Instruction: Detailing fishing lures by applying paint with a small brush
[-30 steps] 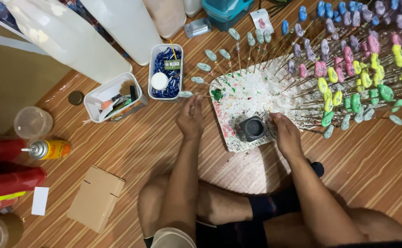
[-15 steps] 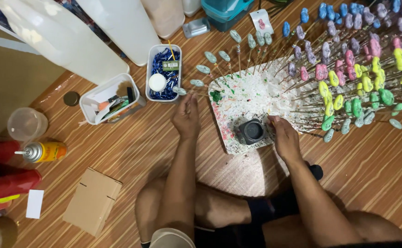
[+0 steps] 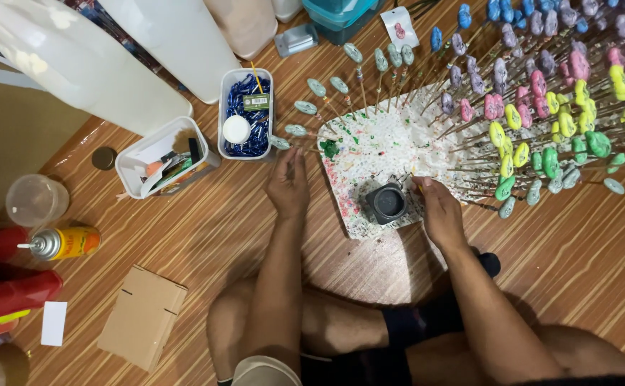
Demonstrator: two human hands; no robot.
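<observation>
The person's left hand (image 3: 289, 186) pinches a thin wooden stick tipped with a pale grey-green oval piece (image 3: 279, 142), the piece jutting out left of the fingertips, just near of the white tub of blue bits (image 3: 246, 114). The right hand (image 3: 438, 208) is closed in a grip on a slim brush (image 3: 409, 180), its tip just right of the small dark paint pot (image 3: 388, 202). The pot sits on the paint-spattered white foam board (image 3: 377, 146) on the striped wooden floor (image 3: 205, 221), where rows of coloured pieces on sticks (image 3: 541, 107) stand at the far right.
</observation>
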